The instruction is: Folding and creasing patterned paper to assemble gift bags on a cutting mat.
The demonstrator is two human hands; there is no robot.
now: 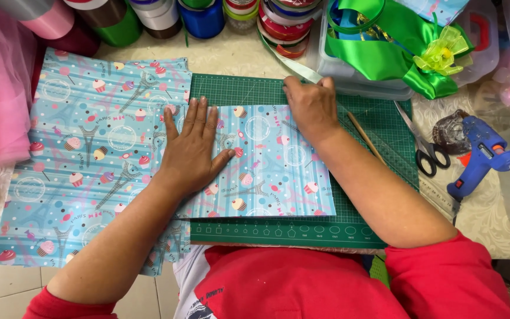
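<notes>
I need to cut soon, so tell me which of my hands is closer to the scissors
Right. Your right hand presses the top edge of the patterned paper, a short way left of the scissors. Your left hand lies flat at the paper's left side, much farther away.

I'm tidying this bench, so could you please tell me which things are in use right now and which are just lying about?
In use:
- left hand, flat on the patterned paper sheet
- right hand, at that sheet's top edge
- green cutting mat underneath

Lying about:
- scissors
- blue glue gun
- ribbon spools
- green bow
- spare patterned sheets
</notes>
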